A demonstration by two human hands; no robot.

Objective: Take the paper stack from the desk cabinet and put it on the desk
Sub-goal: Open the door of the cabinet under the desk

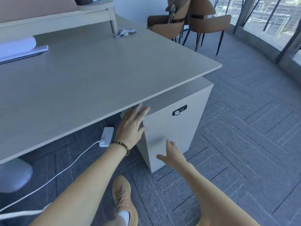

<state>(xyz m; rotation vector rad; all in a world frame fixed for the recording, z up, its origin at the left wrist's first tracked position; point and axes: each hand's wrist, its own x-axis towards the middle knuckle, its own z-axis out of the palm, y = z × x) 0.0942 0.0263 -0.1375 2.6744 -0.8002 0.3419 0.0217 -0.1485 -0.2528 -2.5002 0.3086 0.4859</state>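
Observation:
A pale cabinet (184, 131) stands under the right end of the beige desk (101, 75), its door closed, with a black combination lock (179, 110) near the door's top. The paper stack is hidden from view. My left hand (132, 123), beaded bracelet on the wrist, reaches with spread fingers to the cabinet's upper left corner, just under the desk edge. Lower down, my right hand (172, 154) hovers open in front of the door, fingers apart, holding nothing.
A white power strip (106, 136) and its cable lie on the floor under the desk. White papers (19, 48) rest at the desk's far left, a small packet (125, 32) near a raised shelf. Brown chairs (192, 22) stand behind. My tan shoe (123, 198) is below.

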